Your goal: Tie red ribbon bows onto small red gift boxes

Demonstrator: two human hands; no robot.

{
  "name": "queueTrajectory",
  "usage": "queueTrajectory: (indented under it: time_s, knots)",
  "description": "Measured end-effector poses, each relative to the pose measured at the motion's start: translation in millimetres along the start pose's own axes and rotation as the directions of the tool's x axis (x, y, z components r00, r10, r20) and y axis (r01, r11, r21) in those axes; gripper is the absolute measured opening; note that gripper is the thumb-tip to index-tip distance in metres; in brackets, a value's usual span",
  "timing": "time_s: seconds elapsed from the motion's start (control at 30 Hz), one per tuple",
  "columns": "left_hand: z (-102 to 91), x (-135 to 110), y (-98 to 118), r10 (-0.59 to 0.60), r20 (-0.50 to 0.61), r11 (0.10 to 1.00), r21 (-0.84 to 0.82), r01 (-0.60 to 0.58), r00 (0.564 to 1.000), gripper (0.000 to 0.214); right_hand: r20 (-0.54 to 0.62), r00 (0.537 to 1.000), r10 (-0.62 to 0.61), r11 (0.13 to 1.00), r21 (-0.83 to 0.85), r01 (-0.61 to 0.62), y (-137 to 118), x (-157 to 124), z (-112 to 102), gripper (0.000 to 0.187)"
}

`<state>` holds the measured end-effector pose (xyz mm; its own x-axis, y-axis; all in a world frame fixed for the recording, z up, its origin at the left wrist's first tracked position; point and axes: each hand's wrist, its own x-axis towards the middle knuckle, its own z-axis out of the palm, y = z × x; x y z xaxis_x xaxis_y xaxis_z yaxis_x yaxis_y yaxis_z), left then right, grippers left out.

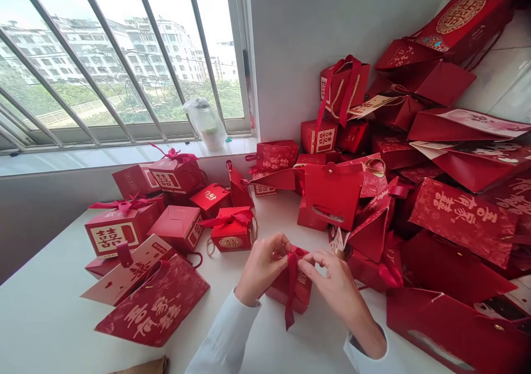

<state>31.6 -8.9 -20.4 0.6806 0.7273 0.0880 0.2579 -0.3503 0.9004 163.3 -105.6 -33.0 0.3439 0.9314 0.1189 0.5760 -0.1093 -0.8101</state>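
My left hand (262, 269) and my right hand (337, 292) sit just above a small red gift box (299, 288) on the white table (53, 302). Both hands pinch a red satin ribbon (292, 277) at the top of the box, and its loose end hangs down the front to the tabletop. My fingers hide the box's top. Just beyond my left hand stands a finished-looking red box with a ribbon bow (230, 235). White sleeves cover both my forearms.
Red gift boxes and paper bags with gold and white double-happiness prints (462, 213) are heaped across the right and back of the table. More boxes stand at left. A barred window (120, 58) and a plastic bag (205, 124) on its sill lie beyond.
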Motion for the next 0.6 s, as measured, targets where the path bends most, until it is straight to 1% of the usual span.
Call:
queueTrajectory:
  time_s: [0.07, 0.17, 0.23, 0.4, 0.47, 0.53, 0.6]
  knots:
    - [2.0, -0.5, 1.8, 0.006, -0.012, 1.000, 0.014, -0.006, 1.000, 0.006, 0.011, 1.000, 0.001, 1.000, 0.018, -0.001, -1.2, -1.6, 1.6, 0.024]
    - [2.9, -0.7, 3.0, 0.001, -0.027, 0.999, 0.032, 0.000, 1.000, 0.006, 0.015, 1.000, 0.015, 1.000, 0.004, -0.015, -3.6, -2.2, 6.2, 0.019]
    - [2.2, -0.2, 2.6, -0.001, -0.023, 1.000, 0.025, 0.001, 1.000, 0.006, 0.014, 0.999, 0.035, 0.999, 0.032, -0.036, -3.7, -1.6, 8.0, 0.018]
    - [1.0, 0.9, 1.3, -0.022, -0.006, 1.000, -0.019, 0.022, 1.000, 0.010, 0.080, 0.995, 0.066, 0.961, 0.264, -0.085, 2.1, -0.4, 4.1, 0.011]
    - [1.2, 0.5, 1.2, -0.032, -0.012, 0.999, -0.036, 0.032, 0.999, 0.012, 0.105, 0.992, 0.072, 0.940, 0.324, -0.103, 4.4, -0.1, 2.6, 0.011]
    - [1.3, -0.2, 0.7, -0.039, -0.011, 0.998, -0.052, 0.038, 0.999, 0.015, 0.110, 0.990, 0.092, 0.940, 0.319, -0.123, 5.5, 0.4, 2.3, 0.015]
    - [1.1, -0.5, 0.0, -0.044, 0.002, 0.997, -0.067, 0.044, 0.999, 0.018, 0.097, 0.989, 0.111, 0.954, 0.268, -0.134, 5.1, 1.0, 2.4, 0.020]
